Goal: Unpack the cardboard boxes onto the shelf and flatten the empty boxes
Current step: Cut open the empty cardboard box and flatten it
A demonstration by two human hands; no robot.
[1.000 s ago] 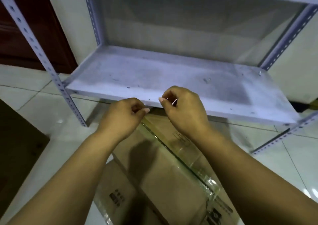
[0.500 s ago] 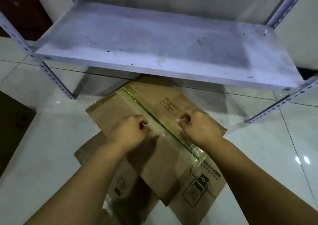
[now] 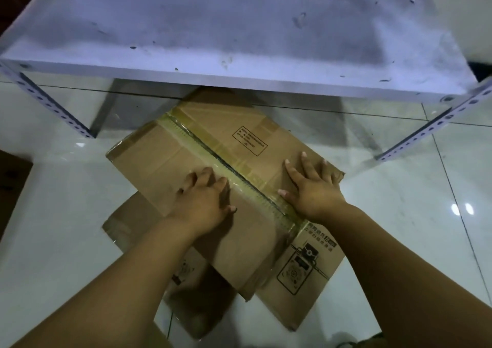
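Head view: my left hand point(image 3: 203, 201) and right hand point(image 3: 314, 188) press flat, fingers spread, on one taped cardboard box point(image 3: 213, 161) on the floor point(image 3: 53, 201) before the shelf point(image 3: 239, 41). I count a second box point(image 3: 186, 294) beneath; the printed label point(image 3: 249, 140) is unreadable.

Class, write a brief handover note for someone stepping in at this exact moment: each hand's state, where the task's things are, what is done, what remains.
Left hand: open, pressing flat on the flattened cardboard box, left of its taped seam.
Right hand: open, fingers spread, pressing right of the seam.
The box lies on the tiled floor, its far end under the metal shelf; a second flattened box lies beneath it.
Done: both visible boxes look flat.
Left: no unpacked goods show on the shelf; the dark brown thing at the left edge cannot be identified.
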